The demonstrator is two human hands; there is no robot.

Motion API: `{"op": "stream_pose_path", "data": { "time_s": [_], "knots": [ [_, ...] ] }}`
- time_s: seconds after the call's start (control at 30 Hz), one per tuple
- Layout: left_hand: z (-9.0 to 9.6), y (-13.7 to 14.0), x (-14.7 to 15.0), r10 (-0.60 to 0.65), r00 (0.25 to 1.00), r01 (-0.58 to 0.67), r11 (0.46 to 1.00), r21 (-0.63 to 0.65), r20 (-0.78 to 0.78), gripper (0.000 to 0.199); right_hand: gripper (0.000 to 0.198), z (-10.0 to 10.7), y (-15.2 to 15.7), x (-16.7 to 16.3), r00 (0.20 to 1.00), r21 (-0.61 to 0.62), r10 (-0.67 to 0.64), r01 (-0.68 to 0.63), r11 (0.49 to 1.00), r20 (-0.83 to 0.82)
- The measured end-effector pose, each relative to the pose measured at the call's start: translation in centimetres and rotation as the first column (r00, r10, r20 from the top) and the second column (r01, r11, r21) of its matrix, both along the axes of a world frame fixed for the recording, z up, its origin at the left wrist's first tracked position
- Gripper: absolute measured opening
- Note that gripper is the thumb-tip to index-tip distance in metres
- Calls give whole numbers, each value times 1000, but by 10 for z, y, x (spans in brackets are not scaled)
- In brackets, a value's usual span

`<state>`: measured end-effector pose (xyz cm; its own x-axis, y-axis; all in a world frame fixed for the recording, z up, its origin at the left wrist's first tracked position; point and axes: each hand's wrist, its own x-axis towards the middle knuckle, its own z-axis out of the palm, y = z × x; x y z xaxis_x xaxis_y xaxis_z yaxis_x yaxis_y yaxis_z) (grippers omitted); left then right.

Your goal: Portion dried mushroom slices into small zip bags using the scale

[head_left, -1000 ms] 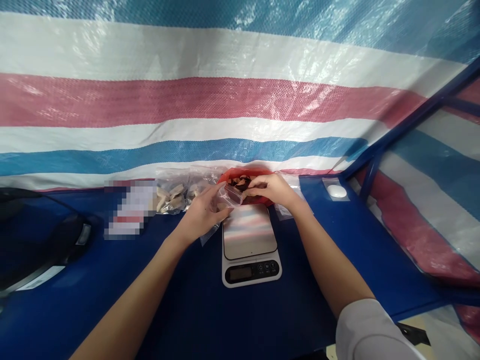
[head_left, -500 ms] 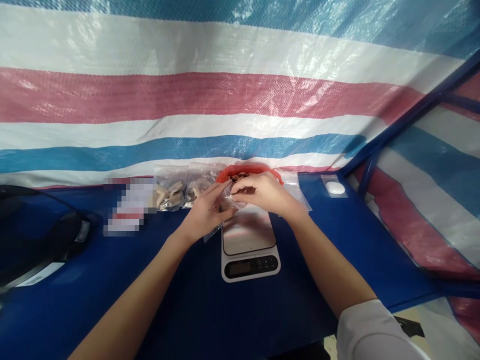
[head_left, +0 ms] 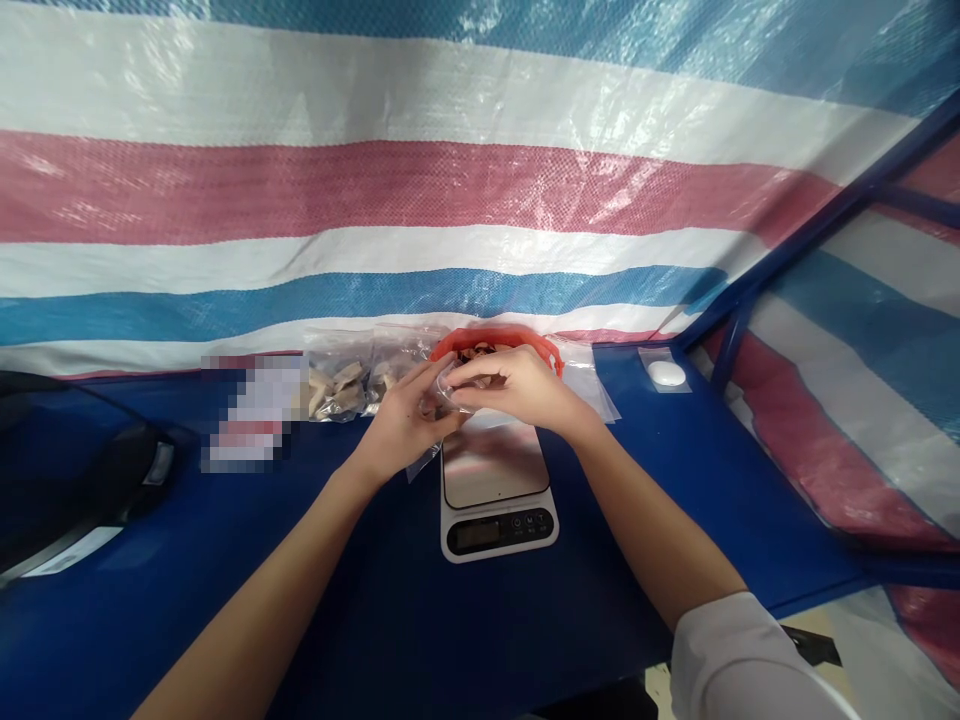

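Note:
My left hand (head_left: 403,422) is closed round a clear plastic bag (head_left: 426,461), whose lower corner hangs beside the kitchen scale (head_left: 496,465). My right hand (head_left: 514,388) is at the bag's mouth, thumb and fingers curled against the film; whether a piece is between them is hidden. Behind the hands stands an open red plastic bag (head_left: 556,352) with brown dried slices (head_left: 480,351) in it. The scale has a steel plate, and no figures can be read on its dark display.
Filled clear bags (head_left: 337,390) of pale dried pieces lie to the left, by a blurred-out paper (head_left: 251,415). Flat clear bags (head_left: 589,385) lie right of the red bag. A white oval object (head_left: 666,373) is farther right. A black object (head_left: 67,480) stands at far left.
My right hand has shifted slightly left, over the clear bag's mouth, with its fingers reaching farther toward my left hand. My left hand still holds the bag in about the same place.

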<state>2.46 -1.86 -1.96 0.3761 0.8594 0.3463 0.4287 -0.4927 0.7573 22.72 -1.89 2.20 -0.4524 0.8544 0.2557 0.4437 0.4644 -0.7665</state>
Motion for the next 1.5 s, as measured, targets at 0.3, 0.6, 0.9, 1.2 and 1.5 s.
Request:
{"op": "stream_pose_path", "data": {
  "time_s": [0.3,0.6,0.9,1.2,1.5],
  "knots": [
    [2,-4,7,20,1000,-20,1000,-5,-4,70,19,7,-5,5,995,9,39,-39,999,-95],
    [0,-16,16,-20,993,29,997,74,-117,74,14,5,-15,25,989,-3,20,-21,1000,-144],
    [-17,-39,0,31,975,21,973,231,-220,62,23,-29,-38,60,936,-234,-163,91,968,-311],
    [-35,-51,-10,18,957,54,970,239,-289,56,34,-62,-51,79,856,-432,-347,166,886,-384],
    [-39,-42,-9,-9,965,67,975,212,-262,58,38,-63,-60,87,874,-486,-354,162,859,-334]
  ]
}}
